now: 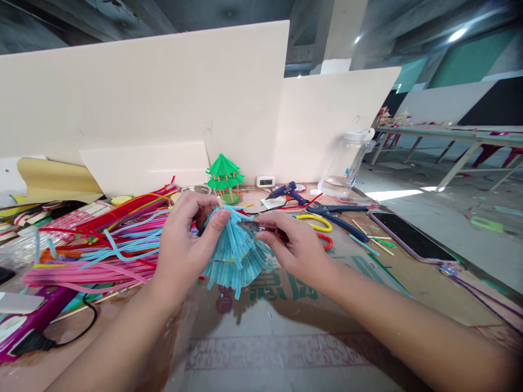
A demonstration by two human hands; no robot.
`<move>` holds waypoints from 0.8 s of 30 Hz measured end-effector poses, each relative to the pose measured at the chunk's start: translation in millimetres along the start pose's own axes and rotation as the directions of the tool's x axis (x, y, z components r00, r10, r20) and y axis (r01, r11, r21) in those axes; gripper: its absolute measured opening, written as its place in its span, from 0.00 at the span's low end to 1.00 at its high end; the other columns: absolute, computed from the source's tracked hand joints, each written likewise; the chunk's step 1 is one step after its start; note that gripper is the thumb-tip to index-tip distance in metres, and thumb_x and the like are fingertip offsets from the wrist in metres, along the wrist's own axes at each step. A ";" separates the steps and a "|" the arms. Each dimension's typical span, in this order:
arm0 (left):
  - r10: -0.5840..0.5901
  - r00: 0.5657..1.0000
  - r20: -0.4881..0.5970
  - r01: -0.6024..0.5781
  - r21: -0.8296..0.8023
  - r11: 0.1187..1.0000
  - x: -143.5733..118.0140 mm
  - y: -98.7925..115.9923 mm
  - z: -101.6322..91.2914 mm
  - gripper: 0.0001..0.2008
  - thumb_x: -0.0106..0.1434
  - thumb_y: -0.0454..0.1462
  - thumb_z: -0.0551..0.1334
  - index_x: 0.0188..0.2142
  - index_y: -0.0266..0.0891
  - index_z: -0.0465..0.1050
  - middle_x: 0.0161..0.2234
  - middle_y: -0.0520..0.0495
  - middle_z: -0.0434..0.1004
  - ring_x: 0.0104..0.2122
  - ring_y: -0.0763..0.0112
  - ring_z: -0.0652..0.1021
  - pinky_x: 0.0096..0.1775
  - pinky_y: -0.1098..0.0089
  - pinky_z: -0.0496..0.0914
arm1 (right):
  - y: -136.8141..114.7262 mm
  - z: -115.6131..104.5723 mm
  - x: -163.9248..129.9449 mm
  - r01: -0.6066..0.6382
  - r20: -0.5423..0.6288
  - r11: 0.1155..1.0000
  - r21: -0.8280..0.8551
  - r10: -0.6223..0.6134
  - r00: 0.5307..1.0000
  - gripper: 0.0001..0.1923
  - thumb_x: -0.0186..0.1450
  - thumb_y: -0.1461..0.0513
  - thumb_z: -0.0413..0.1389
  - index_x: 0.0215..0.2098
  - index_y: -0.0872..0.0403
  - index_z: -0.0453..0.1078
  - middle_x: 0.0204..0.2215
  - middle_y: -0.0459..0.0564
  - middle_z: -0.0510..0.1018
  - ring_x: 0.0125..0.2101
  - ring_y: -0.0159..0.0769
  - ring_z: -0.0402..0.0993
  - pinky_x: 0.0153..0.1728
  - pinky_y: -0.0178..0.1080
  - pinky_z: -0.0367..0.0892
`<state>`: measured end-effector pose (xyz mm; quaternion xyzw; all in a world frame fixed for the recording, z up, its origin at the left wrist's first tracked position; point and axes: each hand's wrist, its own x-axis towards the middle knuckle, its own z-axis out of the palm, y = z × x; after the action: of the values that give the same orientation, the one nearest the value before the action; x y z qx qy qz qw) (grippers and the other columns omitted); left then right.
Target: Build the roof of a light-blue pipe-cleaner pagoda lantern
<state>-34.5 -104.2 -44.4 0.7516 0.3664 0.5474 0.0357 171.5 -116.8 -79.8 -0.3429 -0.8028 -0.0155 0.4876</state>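
Observation:
My left hand [186, 239] grips the top of a light-blue pipe-cleaner roof piece [237, 256], thumb pressed on its upper strands. The piece fans downward in layered strands above the cardboard-covered table [286, 337]. My right hand [292, 245] pinches a small metal tool [250, 225] whose tip touches the blue piece near its top right. A finished green pipe-cleaner pavilion model [224, 177] stands upright behind the hands.
A heap of pink, red and blue pipe cleaners [102, 245] lies left. Behind right are a blue glue gun [286, 191], blue-handled pliers [339, 215], a clear water bottle [347, 163] and a phone [411, 237]. White boards [163, 92] wall the back.

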 end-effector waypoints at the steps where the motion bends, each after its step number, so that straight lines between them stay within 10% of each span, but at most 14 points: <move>1: 0.000 1.000 0.000 0.000 0.005 1.000 0.0 -0.1 0.1 0.05 0.66 0.39 0.60 0.34 0.42 0.69 0.29 0.52 0.65 0.28 0.71 0.67 0.31 0.68 0.62 | -0.1 0.0 -0.1 -0.002 0.003 1.000 0.001 0.002 1.000 0.09 0.70 0.60 0.54 0.48 0.52 0.70 0.37 0.49 0.80 0.33 0.34 0.76 0.33 0.35 0.69; 24: -0.025 1.000 -0.002 0.025 -0.007 1.000 -0.3 -1.7 0.7 0.05 0.66 0.40 0.60 0.35 0.42 0.69 0.30 0.52 0.66 0.28 0.71 0.67 0.31 0.68 0.62 | -0.5 -0.9 0.0 -0.012 -0.059 1.000 0.011 0.012 0.998 0.09 0.69 0.60 0.54 0.47 0.52 0.69 0.36 0.49 0.80 0.30 0.33 0.75 0.31 0.36 0.69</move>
<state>-34.7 -102.9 -45.7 0.7463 0.3737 0.5491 0.0447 172.0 -117.6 -79.2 -0.3444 -0.7860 -0.0184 0.5131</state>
